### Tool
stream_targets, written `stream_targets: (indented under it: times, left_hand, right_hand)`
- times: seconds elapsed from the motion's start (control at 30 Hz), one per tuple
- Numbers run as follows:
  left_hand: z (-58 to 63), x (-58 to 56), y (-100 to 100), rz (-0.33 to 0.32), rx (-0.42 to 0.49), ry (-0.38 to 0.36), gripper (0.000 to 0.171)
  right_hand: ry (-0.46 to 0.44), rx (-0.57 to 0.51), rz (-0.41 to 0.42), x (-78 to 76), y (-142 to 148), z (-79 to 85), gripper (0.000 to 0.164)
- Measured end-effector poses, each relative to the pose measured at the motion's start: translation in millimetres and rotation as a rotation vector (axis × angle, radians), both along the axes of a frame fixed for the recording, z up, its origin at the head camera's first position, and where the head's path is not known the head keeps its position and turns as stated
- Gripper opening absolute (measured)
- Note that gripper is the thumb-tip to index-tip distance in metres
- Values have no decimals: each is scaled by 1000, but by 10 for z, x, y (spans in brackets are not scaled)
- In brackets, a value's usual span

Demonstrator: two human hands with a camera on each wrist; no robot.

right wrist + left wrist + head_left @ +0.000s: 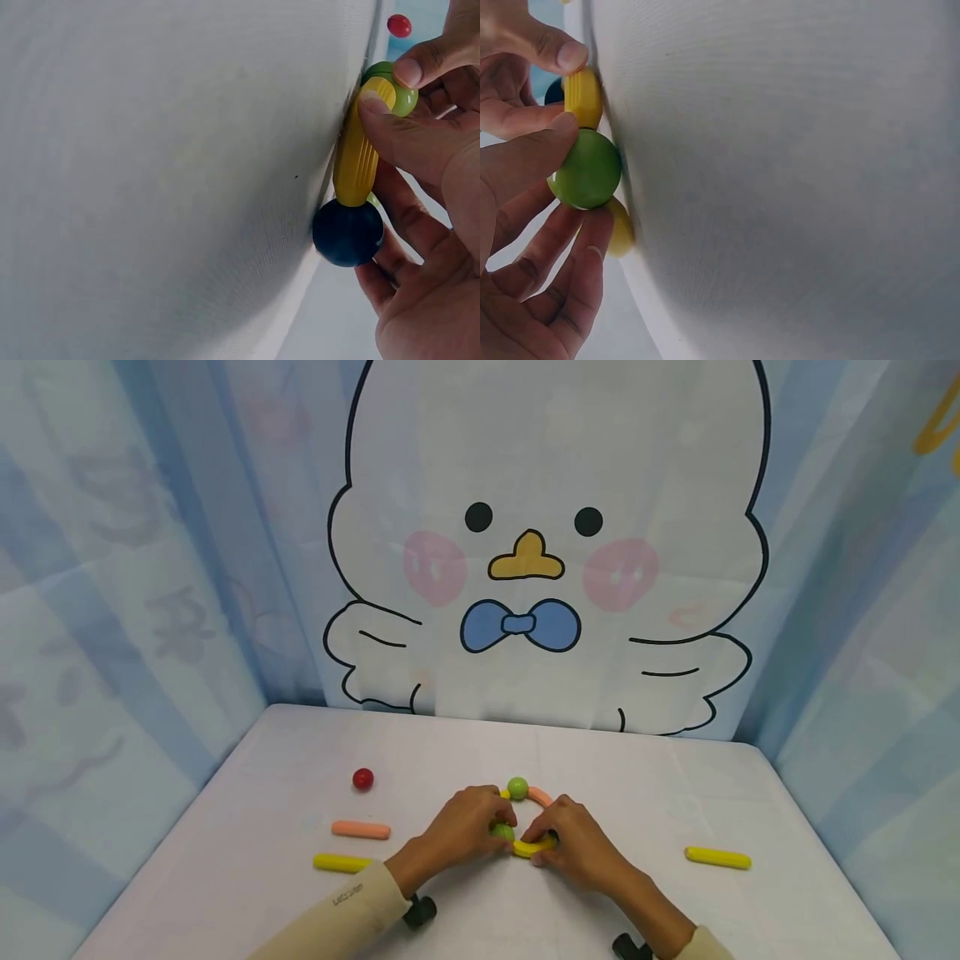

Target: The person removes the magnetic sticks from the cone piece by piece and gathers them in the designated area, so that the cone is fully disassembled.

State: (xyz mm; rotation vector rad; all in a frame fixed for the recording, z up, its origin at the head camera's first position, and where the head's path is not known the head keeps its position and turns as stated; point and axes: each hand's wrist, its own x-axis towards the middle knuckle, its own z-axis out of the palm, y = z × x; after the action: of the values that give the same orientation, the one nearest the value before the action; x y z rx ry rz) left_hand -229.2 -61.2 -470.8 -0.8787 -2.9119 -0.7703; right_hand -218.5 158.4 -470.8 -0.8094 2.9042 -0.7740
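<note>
Both hands are at a ring of coloured balls and curved sticks lying on the white table. My left hand (pixel 467 820) grips a green ball (pixel 589 169) between thumb and fingers. With thumb and fingers, my right hand (pixel 581 845) pinches a ridged yellow stick (pixel 355 157), whose one end meets that green ball. A dark blue ball (pixel 347 232) sits at the stick's other end, beside the right fingers. On the ring's far side are another green ball (pixel 517 788) and a curved orange stick (pixel 539 796). Another yellow piece (pixel 620 229) is partly hidden behind the left fingers.
To the left lie a red ball (pixel 363 779), an orange stick (pixel 361 830) and a yellow stick (pixel 339 862) partly covered by the left sleeve. Another yellow stick (pixel 717 857) lies at the right. A printed curtain (pixel 525 693) stands behind the table.
</note>
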Motion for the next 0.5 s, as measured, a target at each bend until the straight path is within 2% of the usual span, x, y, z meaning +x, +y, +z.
stream_targets:
  times: [0.17, 0.5]
  left_hand:
    - [18, 5, 1, -14, 7, -4, 24]
    - [-6, 1, -24, 6, -16, 4, 25]
  right_hand:
    - [2, 2, 19, -1, 22, 12, 25]
    - [9, 10, 92, -26, 103, 5, 28]
